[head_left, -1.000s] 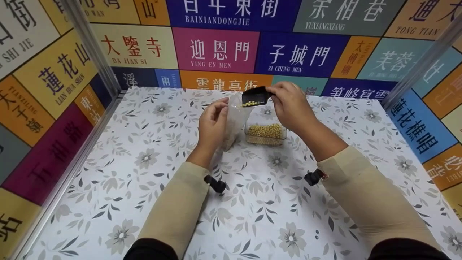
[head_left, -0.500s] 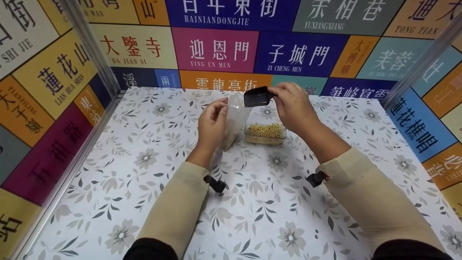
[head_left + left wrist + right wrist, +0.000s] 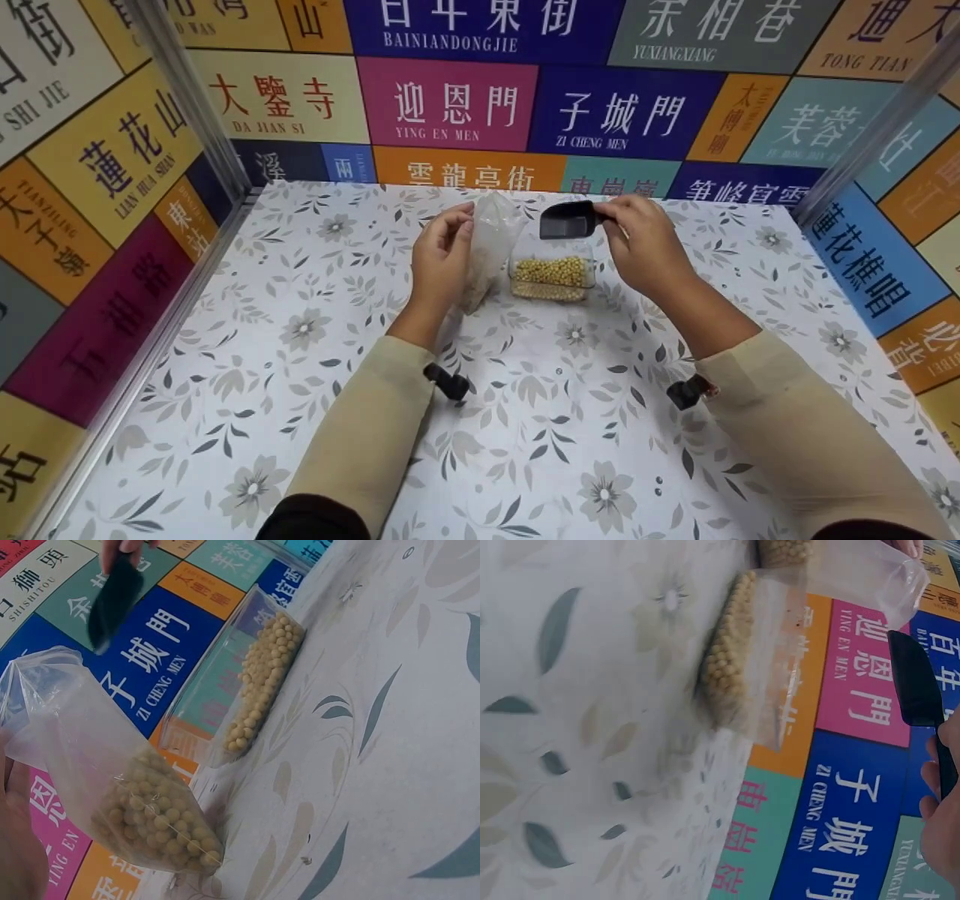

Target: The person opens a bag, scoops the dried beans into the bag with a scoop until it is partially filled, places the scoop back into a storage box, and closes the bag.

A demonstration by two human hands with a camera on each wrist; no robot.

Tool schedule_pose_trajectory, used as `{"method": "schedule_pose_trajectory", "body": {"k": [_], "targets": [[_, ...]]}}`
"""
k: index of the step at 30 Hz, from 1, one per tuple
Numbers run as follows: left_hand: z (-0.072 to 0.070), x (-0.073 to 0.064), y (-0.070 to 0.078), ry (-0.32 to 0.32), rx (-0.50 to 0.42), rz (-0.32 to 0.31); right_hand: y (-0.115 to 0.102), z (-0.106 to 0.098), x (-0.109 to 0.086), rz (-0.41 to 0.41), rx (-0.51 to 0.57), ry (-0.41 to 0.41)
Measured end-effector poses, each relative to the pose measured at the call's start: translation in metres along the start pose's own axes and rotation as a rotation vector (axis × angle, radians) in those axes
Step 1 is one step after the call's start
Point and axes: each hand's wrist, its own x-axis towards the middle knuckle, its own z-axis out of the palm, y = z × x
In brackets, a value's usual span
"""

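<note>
- Your right hand [image 3: 645, 244], pinching the black scoop [image 3: 568, 221], has moved it rightward from the bag [image 3: 493, 236].
- Your left hand [image 3: 441, 255] grips the bag on the surface [image 3: 517, 442], beside the clear container [image 3: 201, 701] of beans [image 3: 551, 271].

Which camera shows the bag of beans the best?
The left wrist view: the plastic bag is big and close there, and its round beans show clearly. The head view shows it small, its edge covered by the left hand. The right wrist view shows only part, cut off by the top edge.
</note>
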Motion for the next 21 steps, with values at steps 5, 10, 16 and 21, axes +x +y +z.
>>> {"method": "schedule_pose_trajectory", "body": {"k": [5, 10, 16, 21], "targets": [[0.001, 0.000, -0.001, 0.000, -0.003, -0.018, 0.012, 0.005, -0.013, 0.080, -0.066, -0.144], [-0.002, 0.000, -0.001, -0.009, 0.001, -0.023, 0.017, 0.012, -0.020, 0.090, -0.122, -0.254], [-0.004, 0.000, -0.002, -0.020, -0.017, -0.013, 0.019, 0.018, -0.022, 0.049, -0.158, -0.284], [-0.003, 0.000, -0.004, -0.018, -0.014, -0.014, 0.018, 0.019, -0.021, 0.020, -0.189, -0.286]]}}
